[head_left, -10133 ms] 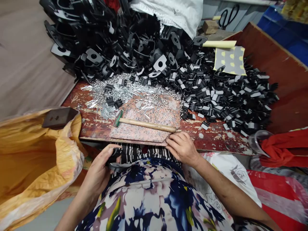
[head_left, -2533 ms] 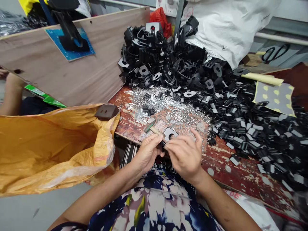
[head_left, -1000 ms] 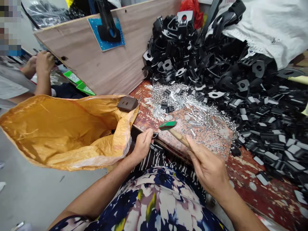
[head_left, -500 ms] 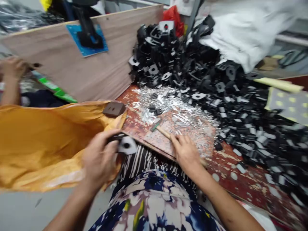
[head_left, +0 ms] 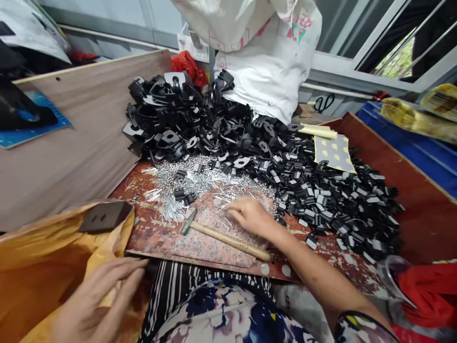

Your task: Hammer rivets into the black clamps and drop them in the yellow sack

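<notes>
Right hand (head_left: 250, 214): fingers curled and lowered at the near edge of the loose heap of thin, shiny silver metal pins (head_left: 200, 180); the tips are hidden, so whether a pin is gripped cannot be told. Left hand (head_left: 96, 300): blurred, fingers extended and apart from the thumb, nothing seen in its grasp. It overlaps the open orange woven sack (head_left: 39, 247) in view; contact cannot be determined.

Clock positions are read from the flat, pinkish speckled slab (head_left: 210, 250) on the worn red-painted tabletop (head_left: 150, 238), twelve o'clock facing away from the wearer. The hammer with green-and-grey head and pale wooden handle (head_left: 228, 240) lies unheld across the slab, head toward ten o'clock, handle end toward four. The pins spread from ten to one o'clock, partly onto the slab, some small black-and-grey clips (head_left: 181, 175) resting among them. The pile of larger black plastic parts with grey, holed plates (head_left: 169, 138) rises behind, toward eleven. A heap of similar small clips (head_left: 321, 202) sits at two o'clock, the grey sheet with yellow spots (head_left: 333, 151) lying on it. The dark brown two-holed block (head_left: 105, 216) rests on the sack's rim, just past nine.
</notes>
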A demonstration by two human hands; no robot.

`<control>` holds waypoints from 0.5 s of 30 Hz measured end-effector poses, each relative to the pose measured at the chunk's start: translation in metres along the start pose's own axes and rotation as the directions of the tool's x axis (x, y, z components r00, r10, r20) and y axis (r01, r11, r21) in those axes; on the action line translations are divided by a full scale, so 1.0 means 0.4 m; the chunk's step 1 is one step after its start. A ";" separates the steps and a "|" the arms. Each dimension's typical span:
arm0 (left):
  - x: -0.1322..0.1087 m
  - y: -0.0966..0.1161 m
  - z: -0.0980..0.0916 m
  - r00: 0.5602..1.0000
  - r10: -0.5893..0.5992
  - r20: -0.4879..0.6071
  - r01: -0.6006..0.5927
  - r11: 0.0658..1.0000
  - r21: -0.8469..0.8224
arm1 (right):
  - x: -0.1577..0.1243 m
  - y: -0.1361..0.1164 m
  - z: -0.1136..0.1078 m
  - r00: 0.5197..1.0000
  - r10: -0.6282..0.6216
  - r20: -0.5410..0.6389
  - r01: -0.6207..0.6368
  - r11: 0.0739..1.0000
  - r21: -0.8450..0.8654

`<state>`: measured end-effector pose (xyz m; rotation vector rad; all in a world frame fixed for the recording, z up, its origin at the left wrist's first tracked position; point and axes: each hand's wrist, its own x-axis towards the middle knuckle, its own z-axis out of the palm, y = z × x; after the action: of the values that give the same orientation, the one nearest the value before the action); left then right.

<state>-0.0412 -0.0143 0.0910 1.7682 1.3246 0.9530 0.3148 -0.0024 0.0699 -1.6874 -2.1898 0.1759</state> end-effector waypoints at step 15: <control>0.113 0.070 0.240 0.859 -0.242 0.451 0.482 0.678 -0.554 | 0.096 0.088 -0.056 0.980 0.024 -0.196 -0.044 0.994 -0.102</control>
<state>0.0643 0.0127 0.0768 0.9993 0.9037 0.7053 0.3465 0.0411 0.0875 -1.7200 -2.0589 -0.0947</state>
